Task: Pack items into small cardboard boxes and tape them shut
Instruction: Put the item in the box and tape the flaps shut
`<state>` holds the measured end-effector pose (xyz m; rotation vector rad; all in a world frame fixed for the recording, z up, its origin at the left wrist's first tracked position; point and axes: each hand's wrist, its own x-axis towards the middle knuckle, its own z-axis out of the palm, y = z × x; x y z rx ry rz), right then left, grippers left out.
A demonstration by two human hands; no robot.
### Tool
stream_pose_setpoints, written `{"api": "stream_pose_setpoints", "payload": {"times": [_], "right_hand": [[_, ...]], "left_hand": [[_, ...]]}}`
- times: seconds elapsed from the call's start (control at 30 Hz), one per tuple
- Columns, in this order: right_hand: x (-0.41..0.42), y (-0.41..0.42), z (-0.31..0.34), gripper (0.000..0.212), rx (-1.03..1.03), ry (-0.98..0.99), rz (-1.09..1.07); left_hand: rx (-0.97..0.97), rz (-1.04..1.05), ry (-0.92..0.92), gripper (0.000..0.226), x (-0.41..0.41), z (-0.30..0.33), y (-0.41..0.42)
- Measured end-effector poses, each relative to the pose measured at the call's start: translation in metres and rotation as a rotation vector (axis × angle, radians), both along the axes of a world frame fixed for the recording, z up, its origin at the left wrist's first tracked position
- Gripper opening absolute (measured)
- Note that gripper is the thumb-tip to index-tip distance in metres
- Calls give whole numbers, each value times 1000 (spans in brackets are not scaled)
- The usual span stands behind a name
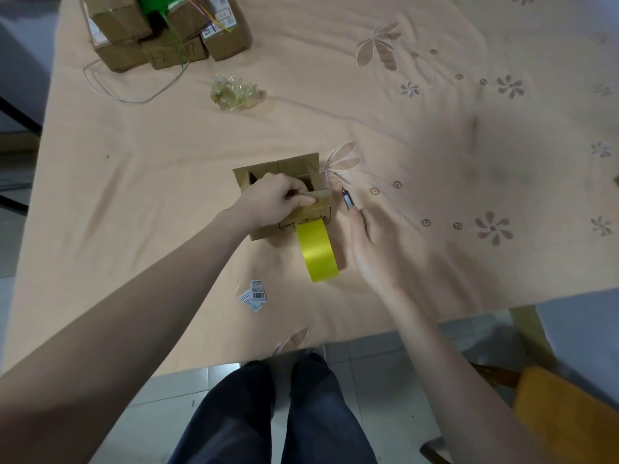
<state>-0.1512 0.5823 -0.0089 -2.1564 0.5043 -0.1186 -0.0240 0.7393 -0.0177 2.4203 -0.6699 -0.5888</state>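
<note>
left hand (274, 199) curled over the near rim of a small open cardboard box (284, 195), fingers and thumb pinching the near flap (320, 195). box flaps standing open on the far side, dark interior showing beyond the knuckles; contents not discernible. handwriting in black marker on the box's near face, just below the left hand.

right hand (375, 249) just right of the box, lying low over the cloth, fingers stretched forward and relaxed, motion-blurred. fingertips close to a small dark blade-like tool (347, 199) lying on the cloth beside the box's right corner; touching or merely near, cannot tell. hands apart, the box corner and tape between them.

yellow tape roll (316, 252) standing on edge against the box's near face, between the two wrists, just beside the right hand's thumb side.

nearer than the left forearm, a small torn label with a barcode (254, 294) on the cloth. well beyond the left hand, a crumpled wad of clear tape (234, 93); farther still and to the left, a stack of closed cardboard boxes (167, 35) with something green (157, 5) on top and a thin cord (134, 95) looping out from it.

all on a peach cloth with flower embroidery (435, 128). below both arms, dark trousers (274, 413) over a tiled floor (385, 363).
</note>
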Motion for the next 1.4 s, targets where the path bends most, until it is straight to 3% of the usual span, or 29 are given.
{"api": "stream_pose_setpoints", "payload": {"times": [0.07,0.23,0.53,0.9,1.4], "right_hand": [[-3,-13,3,37,-63,-40,14],[-8,-41,-2,37,-222,123,259],[23,-36,-1,41,-437,188,496],[56,-33,1,40,-571,196,579],[53,-60,1,31,-630,259,534]], "left_hand": [[-6,29,-8,27,0,0,-1],[8,21,-33,33,-1,-1,-5],[-10,-36,-39,34,2,-3,-7],[-5,-27,-73,29,1,-6,-11],[96,-46,-160,29,1,-3,-14]]}}
